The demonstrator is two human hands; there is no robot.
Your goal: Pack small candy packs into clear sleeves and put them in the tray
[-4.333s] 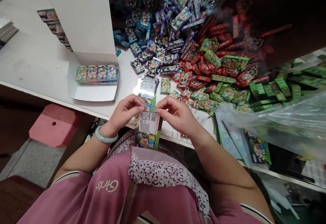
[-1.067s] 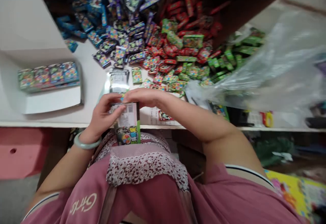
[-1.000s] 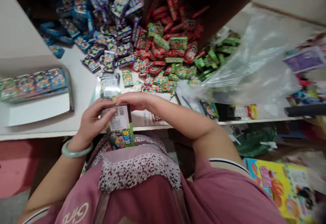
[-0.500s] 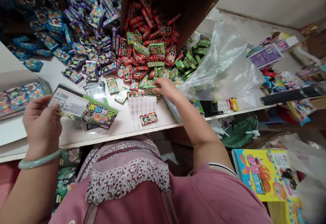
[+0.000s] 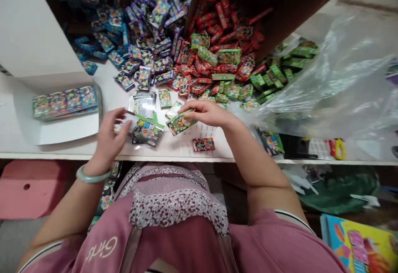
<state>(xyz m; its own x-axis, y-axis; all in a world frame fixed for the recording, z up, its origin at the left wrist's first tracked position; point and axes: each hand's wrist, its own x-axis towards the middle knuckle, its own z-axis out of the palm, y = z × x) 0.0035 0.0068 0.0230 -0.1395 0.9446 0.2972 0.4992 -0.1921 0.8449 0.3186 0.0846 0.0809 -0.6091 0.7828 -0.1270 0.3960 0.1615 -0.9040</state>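
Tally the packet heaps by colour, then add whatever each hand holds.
Blue heap: 1
Purple heap: 1
Red heap: 1
Green heap: 1
Pouch in left hand: 1
Green packet in right hand: 1
Total: 6

A white surface carries heaps of small packets: blue and purple at the back, red in the middle, green to the right. A white open box lies at the left, clear plastic sheeting at the right, and one red packet near the front edge.
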